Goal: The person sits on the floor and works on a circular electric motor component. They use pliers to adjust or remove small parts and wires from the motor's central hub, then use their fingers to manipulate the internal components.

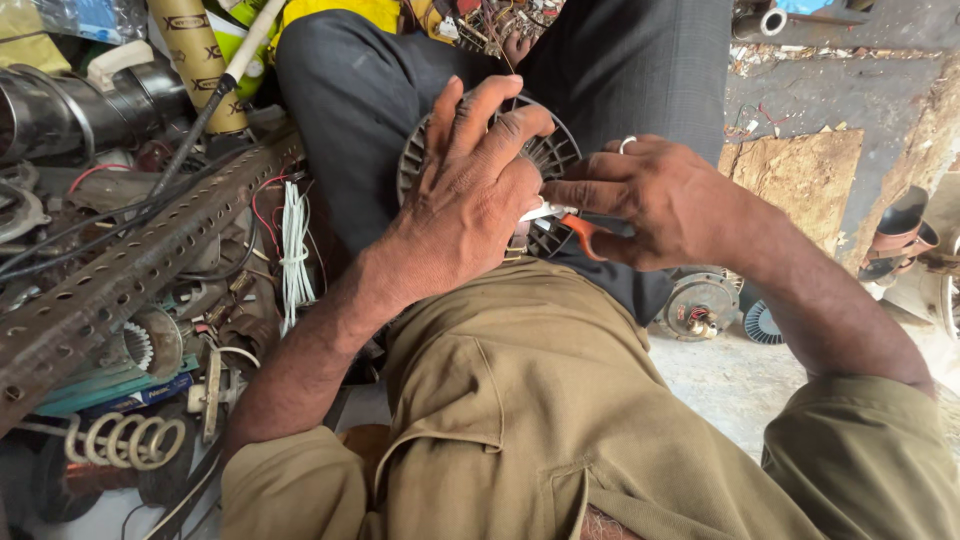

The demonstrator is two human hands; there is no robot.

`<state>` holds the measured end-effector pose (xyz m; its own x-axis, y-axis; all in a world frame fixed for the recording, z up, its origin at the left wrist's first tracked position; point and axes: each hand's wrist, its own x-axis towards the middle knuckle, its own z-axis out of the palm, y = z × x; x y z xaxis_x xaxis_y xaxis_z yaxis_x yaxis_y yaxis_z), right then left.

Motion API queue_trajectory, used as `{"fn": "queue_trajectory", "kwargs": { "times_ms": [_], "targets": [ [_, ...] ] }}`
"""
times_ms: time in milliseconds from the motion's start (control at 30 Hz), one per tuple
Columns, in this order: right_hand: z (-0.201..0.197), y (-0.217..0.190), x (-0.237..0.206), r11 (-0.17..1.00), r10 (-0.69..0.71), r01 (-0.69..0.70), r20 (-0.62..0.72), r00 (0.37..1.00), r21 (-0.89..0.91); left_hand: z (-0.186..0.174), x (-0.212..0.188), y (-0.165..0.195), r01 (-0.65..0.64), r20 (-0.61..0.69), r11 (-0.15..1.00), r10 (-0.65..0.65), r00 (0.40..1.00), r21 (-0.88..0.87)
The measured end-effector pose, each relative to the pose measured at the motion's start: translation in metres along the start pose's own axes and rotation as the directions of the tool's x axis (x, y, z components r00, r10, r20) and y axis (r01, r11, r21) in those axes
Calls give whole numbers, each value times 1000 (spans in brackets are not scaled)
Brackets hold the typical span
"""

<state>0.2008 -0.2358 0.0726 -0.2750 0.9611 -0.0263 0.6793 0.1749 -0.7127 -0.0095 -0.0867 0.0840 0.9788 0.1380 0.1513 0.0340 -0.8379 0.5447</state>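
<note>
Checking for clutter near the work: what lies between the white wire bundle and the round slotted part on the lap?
In the head view, only the dark trouser leg lies between the white wire bundle and the round slotted part.

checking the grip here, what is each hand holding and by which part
The left hand lies spread over the round slotted motor part on the lap, gripping its face. The right hand holds a small orange-handled tool by its handle.
</note>
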Motion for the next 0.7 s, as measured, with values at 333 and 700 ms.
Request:
{"fn": "queue_trajectory", "kwargs": {
  "times_ms": [333, 700],
  "targets": [
    [10, 0, -4, 999, -3, 5, -36, 999, 54, 0, 2, 2, -10, 3, 999, 10, 1000, -48],
    [2, 6, 0, 998, 15, -22, -106, 994, -65, -7, -15, -10, 92, -251, 971, -148, 957, -220]
  ]
}}
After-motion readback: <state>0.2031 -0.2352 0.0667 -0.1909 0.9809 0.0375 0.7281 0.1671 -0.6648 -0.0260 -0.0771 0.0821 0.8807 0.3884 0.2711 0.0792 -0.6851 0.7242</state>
